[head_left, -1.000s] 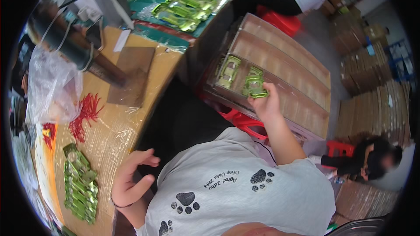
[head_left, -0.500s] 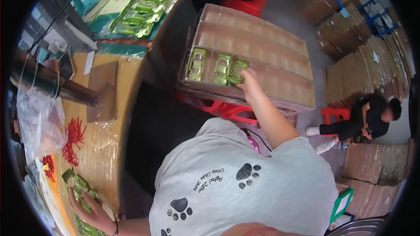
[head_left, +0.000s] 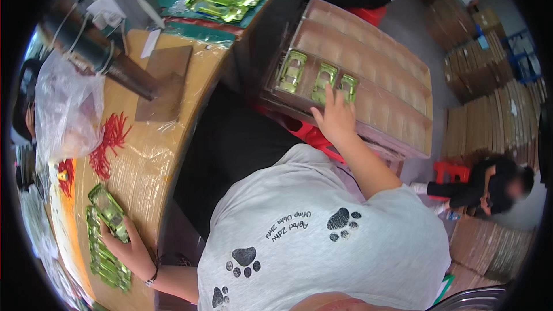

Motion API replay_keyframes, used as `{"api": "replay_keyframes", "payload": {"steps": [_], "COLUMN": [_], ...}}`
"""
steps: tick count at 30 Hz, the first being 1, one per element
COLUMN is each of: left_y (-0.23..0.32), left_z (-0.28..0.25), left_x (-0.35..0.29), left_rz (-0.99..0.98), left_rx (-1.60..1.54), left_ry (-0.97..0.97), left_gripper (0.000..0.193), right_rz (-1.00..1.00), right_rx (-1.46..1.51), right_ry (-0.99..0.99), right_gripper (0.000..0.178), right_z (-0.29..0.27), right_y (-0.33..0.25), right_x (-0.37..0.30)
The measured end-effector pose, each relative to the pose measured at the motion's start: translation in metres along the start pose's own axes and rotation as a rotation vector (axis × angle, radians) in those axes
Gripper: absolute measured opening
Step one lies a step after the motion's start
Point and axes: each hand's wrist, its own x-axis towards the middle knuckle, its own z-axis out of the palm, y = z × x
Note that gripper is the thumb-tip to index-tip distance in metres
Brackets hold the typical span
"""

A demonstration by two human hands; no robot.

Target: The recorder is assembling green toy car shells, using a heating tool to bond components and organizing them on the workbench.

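Plastic bag [head_left: 66, 106]: clear, slumped at the far left of the bench [head_left: 161, 161]; an arm brushing it could drag it.
Bench shells [head_left: 105, 262]: green, car-shaped, crowded in a row; edges may interlock, so lifting one might pull neighbours along.
Upper shell [head_left: 105, 204]: askew at the row's far end, in the left hand.
Red strands [head_left: 109, 141]: loose heap just beyond that shell; one could snag in its openings.
Left hand [head_left: 128, 249]: thumb and fingers closed about the upper shell's near end; firmness cannot be judged. One-ended hold might let it pivot or slip.
Left tray shell [head_left: 292, 72]: lies apart from the other two.
Middle tray shell [head_left: 324, 78]: partly under right fingertips; uneven pressure could tilt or scuff it.
Right hand [head_left: 339, 120]: fingers spread wide, grasping nothing.
Right tray shell [head_left: 348, 85]: just beside the middle one; a sideways nudge could unseat it.
Tray [head_left: 368, 60]: clear, ridged; a bump might shift all three shells.
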Motion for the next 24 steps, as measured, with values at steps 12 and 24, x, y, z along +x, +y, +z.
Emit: {"api": "replay_keyframes", "payload": {"steps": [12, 24], "left_y": [0.025, 0.04], "left_z": [-0.015, -0.04], "left_x": [-0.009, -0.047], "left_rz": [0.149, 0.042], "left_rx": [0.171, 0.014], "left_ry": [-0.139, -0.271], "left_gripper": [0.045, 0.077], "right_rz": [-1.052, -1.225], "right_rx": [0.768, 0.567], "right_ry": [0.249, 0.28], "right_gripper": [0.037, 0.055], "right_z": [-0.07, -0.114], "right_y": [-0.131, -0.34], "right_x": [-0.01, -0.008]}}
